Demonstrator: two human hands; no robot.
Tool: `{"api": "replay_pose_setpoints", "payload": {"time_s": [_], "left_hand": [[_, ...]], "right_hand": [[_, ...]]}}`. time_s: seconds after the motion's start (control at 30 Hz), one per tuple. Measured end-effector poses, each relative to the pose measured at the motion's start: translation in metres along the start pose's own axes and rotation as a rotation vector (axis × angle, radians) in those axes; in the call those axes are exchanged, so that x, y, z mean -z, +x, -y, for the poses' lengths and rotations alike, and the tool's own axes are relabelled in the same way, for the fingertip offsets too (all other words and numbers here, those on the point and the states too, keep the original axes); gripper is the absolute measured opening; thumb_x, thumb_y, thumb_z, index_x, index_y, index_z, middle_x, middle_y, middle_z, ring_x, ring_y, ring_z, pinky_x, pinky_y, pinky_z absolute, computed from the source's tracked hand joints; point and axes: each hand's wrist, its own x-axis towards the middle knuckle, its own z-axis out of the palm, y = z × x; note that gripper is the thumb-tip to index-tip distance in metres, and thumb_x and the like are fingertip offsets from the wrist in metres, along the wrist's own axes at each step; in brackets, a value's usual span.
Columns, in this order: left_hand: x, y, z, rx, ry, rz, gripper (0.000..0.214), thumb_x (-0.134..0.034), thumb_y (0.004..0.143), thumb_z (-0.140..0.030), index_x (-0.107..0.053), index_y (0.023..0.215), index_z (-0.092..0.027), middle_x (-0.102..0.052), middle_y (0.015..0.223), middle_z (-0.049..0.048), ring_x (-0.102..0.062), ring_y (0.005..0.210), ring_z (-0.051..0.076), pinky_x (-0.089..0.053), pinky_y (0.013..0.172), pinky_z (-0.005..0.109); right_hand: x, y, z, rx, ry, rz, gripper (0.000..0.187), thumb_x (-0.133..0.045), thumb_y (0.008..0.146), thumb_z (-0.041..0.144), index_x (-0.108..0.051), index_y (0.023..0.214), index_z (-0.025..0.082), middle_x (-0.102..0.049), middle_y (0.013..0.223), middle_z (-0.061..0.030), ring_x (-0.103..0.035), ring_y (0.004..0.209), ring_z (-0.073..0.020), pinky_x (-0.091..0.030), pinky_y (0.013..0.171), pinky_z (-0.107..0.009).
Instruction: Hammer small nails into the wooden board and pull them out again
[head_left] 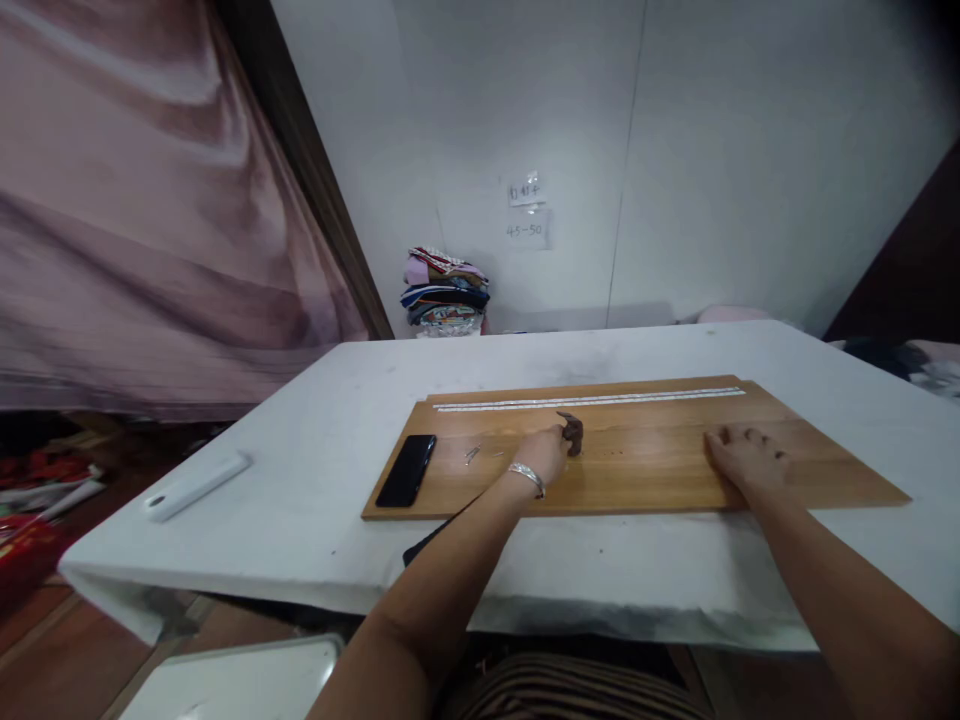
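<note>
My left hand (544, 455), with a silver bracelet at the wrist, is closed round a claw hammer near its head. The dark metal head of the claw hammer (573, 434) is just above a wooden board (652, 480), and its black handle runs back beneath my forearm. My right hand (750, 460) rests on the right part of the board, fingers apart and pointing away from me. A few loose nails (472, 455) lie on the board to the left of the hammer. Tiny dark marks, too small to make out, show between my hands.
A black phone (406, 470) lies at the board's left end. White strips (592, 400) run along its far side. The white-covered table (300, 440) carries a white handle-shaped object (196, 486) at left. Folded cloths (446, 290) are stacked behind, by the wall.
</note>
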Motion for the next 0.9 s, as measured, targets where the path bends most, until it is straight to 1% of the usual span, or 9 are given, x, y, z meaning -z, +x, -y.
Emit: {"api": "replay_pose_setpoints", "payload": {"time_s": [0.07, 0.27, 0.37, 0.4, 0.47, 0.53, 0.6, 0.77, 0.9], "left_hand": [[-0.003, 0.001, 0.002, -0.012, -0.004, -0.006, 0.032, -0.047, 0.102, -0.027, -0.065, 0.125, -0.014, -0.074, 0.124, 0.0186, -0.07, 0.118, 0.03, -0.053, 0.094, 0.035], [-0.006, 0.004, 0.005, -0.027, -0.004, -0.009, 0.034, -0.047, 0.101, -0.026, -0.065, 0.126, -0.011, -0.074, 0.122, 0.0215, -0.071, 0.116, 0.031, -0.053, 0.093, 0.036], [-0.004, 0.005, 0.005, -0.032, -0.005, -0.015, 0.034, -0.047, 0.101, -0.027, -0.066, 0.126, -0.013, -0.074, 0.122, 0.0199, -0.071, 0.115, 0.03, -0.052, 0.094, 0.036], [-0.004, 0.005, 0.005, -0.032, -0.015, -0.021, 0.034, -0.046, 0.101, -0.027, -0.066, 0.126, -0.014, -0.074, 0.123, 0.0192, -0.071, 0.115, 0.029, -0.052, 0.095, 0.036], [-0.002, 0.006, 0.006, -0.018, -0.024, -0.018, 0.035, -0.045, 0.101, -0.027, -0.065, 0.127, -0.013, -0.074, 0.123, 0.0204, -0.07, 0.116, 0.03, -0.052, 0.094, 0.036], [-0.001, 0.008, 0.006, -0.017, -0.024, -0.018, 0.034, -0.046, 0.101, -0.027, -0.065, 0.126, -0.013, -0.073, 0.125, 0.0206, -0.07, 0.118, 0.029, -0.051, 0.095, 0.036], [-0.001, 0.009, 0.005, -0.02, -0.018, -0.008, 0.034, -0.045, 0.101, -0.027, -0.065, 0.125, -0.013, -0.073, 0.125, 0.02, -0.07, 0.116, 0.029, -0.052, 0.093, 0.036], [0.002, 0.008, 0.003, -0.021, 0.006, 0.003, 0.034, -0.045, 0.101, -0.027, -0.065, 0.125, -0.014, -0.074, 0.123, 0.0189, -0.07, 0.115, 0.029, -0.052, 0.094, 0.035], [0.006, 0.009, 0.003, -0.01, 0.021, -0.016, 0.036, -0.043, 0.103, -0.029, -0.063, 0.129, -0.014, -0.075, 0.122, 0.0175, -0.071, 0.115, 0.029, -0.052, 0.092, 0.035]], "right_hand": [[-0.002, 0.002, -0.002, 0.0, -0.001, -0.016, 0.064, -0.026, 0.097, 0.055, -0.066, 0.132, 0.018, -0.056, 0.145, -0.0237, -0.047, 0.137, -0.045, -0.035, 0.109, -0.062], [-0.005, 0.003, -0.003, 0.007, -0.001, -0.003, 0.067, -0.024, 0.098, 0.054, -0.065, 0.135, 0.015, -0.054, 0.147, -0.0255, -0.046, 0.137, -0.0448, -0.036, 0.109, -0.061], [-0.001, 0.001, -0.002, -0.004, -0.011, -0.003, 0.065, -0.026, 0.098, 0.053, -0.065, 0.135, 0.016, -0.055, 0.145, -0.0247, -0.047, 0.136, -0.0448, -0.035, 0.109, -0.061], [0.001, -0.001, -0.001, -0.001, -0.016, 0.01, 0.066, -0.026, 0.099, 0.053, -0.064, 0.137, 0.014, -0.055, 0.146, -0.0252, -0.047, 0.136, -0.0442, -0.035, 0.109, -0.06], [0.004, -0.003, 0.001, -0.01, -0.027, 0.008, 0.067, -0.026, 0.099, 0.053, -0.062, 0.138, 0.012, -0.053, 0.147, -0.0257, -0.046, 0.137, -0.0422, -0.034, 0.111, -0.058], [0.006, -0.005, 0.003, -0.009, -0.029, 0.003, 0.066, -0.025, 0.1, 0.052, -0.063, 0.138, 0.013, -0.053, 0.147, -0.0245, -0.046, 0.137, -0.0408, -0.034, 0.111, -0.057], [0.008, -0.007, 0.005, -0.012, -0.031, -0.003, 0.066, -0.025, 0.101, 0.051, -0.063, 0.138, 0.011, -0.053, 0.147, -0.0256, -0.045, 0.137, -0.0412, -0.033, 0.111, -0.057], [0.01, -0.009, 0.007, -0.022, -0.014, -0.024, 0.064, -0.025, 0.102, 0.048, -0.063, 0.138, 0.01, -0.054, 0.146, -0.0256, -0.047, 0.135, -0.0402, -0.033, 0.111, -0.057], [0.009, -0.008, 0.007, -0.022, -0.008, -0.029, 0.063, -0.027, 0.101, 0.049, -0.063, 0.136, 0.01, -0.054, 0.145, -0.0268, -0.047, 0.134, -0.0409, -0.033, 0.109, -0.058]]}}
